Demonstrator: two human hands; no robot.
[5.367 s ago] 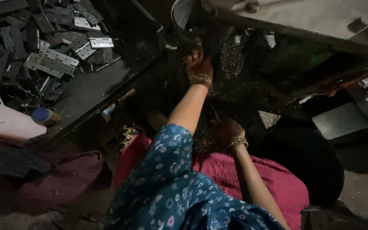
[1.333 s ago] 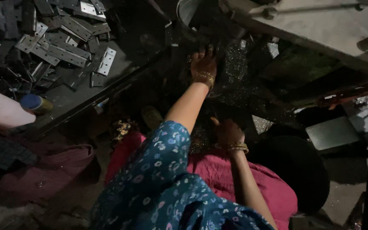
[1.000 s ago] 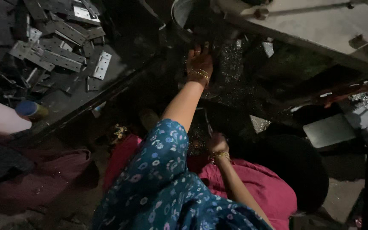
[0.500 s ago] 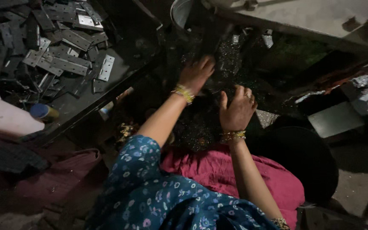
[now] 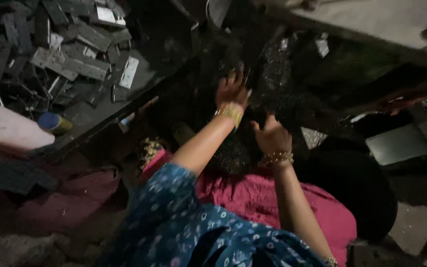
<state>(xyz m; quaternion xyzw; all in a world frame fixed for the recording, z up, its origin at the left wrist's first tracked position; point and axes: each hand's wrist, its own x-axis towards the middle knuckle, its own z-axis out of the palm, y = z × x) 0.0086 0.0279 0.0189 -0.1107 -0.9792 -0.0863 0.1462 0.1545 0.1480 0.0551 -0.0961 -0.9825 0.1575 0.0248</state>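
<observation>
the left hand (image 5: 232, 90) reaches forward toward twelve o'clock into a dark heap of glittery black scrap (image 5: 278, 94), its fingers spread and pressing into the material; whether they grip a piece cannot be told in the dim light. a gold bangle (image 5: 228, 111) sits on that wrist. the right hand (image 5: 271, 134) lies just beside it, at about four o'clock from the left hand, with the fingers curled down into the same dark material, and what they pinch cannot be told. a beaded gold bracelet (image 5: 277, 158) circles the right wrist.

the glittery black scrap lies directly ahead of both hands, spreading from the centre toward one o'clock and down between the forearms onto the pink cloth (image 5: 253, 198) over the lap. the blue patterned sleeve (image 5: 184, 222) covers the left upper arm at six o'clock.

at ten o'clock a dark tray (image 5: 100, 116) holds a pile of flat grey metal plates (image 5: 70, 54), several with small holes. at nine o'clock, just by the tray's near edge, lies a small bottle with a blue cap (image 5: 53, 122), beside a pale rounded object (image 5: 6, 129). at three o'clock a flat grey-green slab (image 5: 396, 143) rests on the floor, and a pale tabletop (image 5: 391, 20) fills the one o'clock corner.
</observation>
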